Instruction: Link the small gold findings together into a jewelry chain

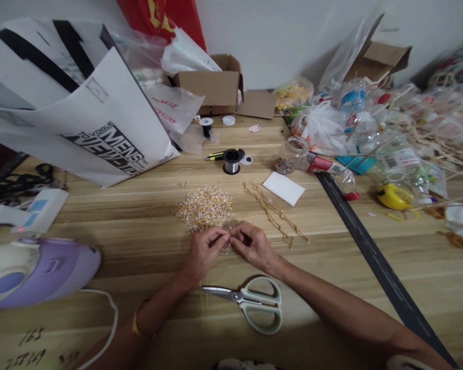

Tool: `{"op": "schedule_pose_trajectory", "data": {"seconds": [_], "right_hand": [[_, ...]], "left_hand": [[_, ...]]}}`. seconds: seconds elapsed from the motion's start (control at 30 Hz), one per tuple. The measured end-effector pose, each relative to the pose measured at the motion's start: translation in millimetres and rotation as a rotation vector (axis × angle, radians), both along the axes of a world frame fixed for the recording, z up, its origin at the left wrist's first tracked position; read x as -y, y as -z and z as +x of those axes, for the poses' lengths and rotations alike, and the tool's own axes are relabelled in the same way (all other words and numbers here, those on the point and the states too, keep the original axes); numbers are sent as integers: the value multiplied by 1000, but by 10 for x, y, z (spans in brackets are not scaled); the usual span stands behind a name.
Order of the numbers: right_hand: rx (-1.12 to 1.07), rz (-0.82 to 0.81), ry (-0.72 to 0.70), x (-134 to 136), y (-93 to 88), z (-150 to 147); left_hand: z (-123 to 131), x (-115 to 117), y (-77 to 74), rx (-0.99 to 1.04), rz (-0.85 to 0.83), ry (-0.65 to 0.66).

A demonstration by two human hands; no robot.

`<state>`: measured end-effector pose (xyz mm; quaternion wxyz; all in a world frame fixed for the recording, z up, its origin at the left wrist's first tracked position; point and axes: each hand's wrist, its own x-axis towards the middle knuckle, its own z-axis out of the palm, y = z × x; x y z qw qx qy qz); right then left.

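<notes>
My left hand (208, 248) and my right hand (254, 244) meet over the table, each with thumb and forefinger pinched. What lies between the fingertips is too small to make out. Just beyond them is a heap of small gold and silver metal pieces (204, 208), and a few more pieces show under the fingertips. To the right of my right hand lie gold chains (278, 215). Scissors (250, 300) with pale green handles rest below my hands, blades pointing left.
A wire spool (232, 163) and a yellow utility knife (215, 155) lie beyond the heap. A glass jar (291, 154) of beads and a white card (284, 188) are at right. A large white bag (96, 118) and a purple-and-white appliance (50, 272) stand at left; bottles and plastic bags clutter the far right.
</notes>
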<state>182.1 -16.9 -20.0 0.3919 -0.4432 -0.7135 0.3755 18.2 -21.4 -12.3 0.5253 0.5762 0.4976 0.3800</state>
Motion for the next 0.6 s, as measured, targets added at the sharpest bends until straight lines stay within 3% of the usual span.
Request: {"op": "schedule_pose_trajectory", "data": {"seconds": [0.6], "right_hand": [[43, 150, -5, 22, 29, -8]], "left_hand": [[23, -2, -39, 24, -79, -32]]}}
